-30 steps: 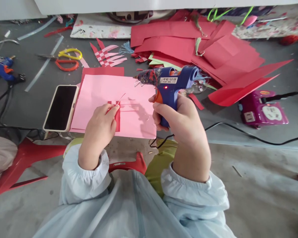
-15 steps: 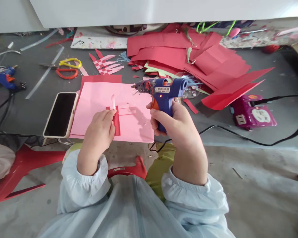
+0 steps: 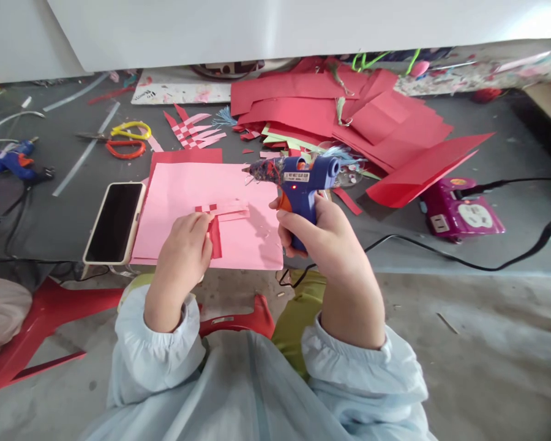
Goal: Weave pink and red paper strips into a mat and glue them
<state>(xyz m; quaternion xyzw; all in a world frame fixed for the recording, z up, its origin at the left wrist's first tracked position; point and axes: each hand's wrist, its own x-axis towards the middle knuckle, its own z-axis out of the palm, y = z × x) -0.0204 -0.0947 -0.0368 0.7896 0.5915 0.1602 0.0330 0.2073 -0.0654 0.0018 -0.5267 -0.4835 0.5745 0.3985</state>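
My right hand [image 3: 333, 242] is wrapped round the handle of a blue hot glue gun [image 3: 310, 184]. Its nozzle points left, held above the pink paper sheet [image 3: 257, 248], and a small red light shines on its body. Lower left of the nozzle, my left hand [image 3: 181, 254] has its fingers drawn together on a small piece of woven paper strips [image 3: 229, 209]. Pink strips run to the right from it, and a red strip [image 3: 216, 239] hangs down towards the table edge. My fingertips cover part of the weave.
A phone [image 3: 114, 223] lies left of the sheet, with scissors [image 3: 127, 139] beyond. Another woven piece [image 3: 193, 127] and a pile of red paper [image 3: 298, 113] are further back. A purple power adapter [image 3: 463, 211] and black cord [image 3: 422, 254] occupy the right.
The pink strip end that stood upright by my left fingertips now lies flat over the red strip, showing a checkered row. The glue gun stays held in about the same place.
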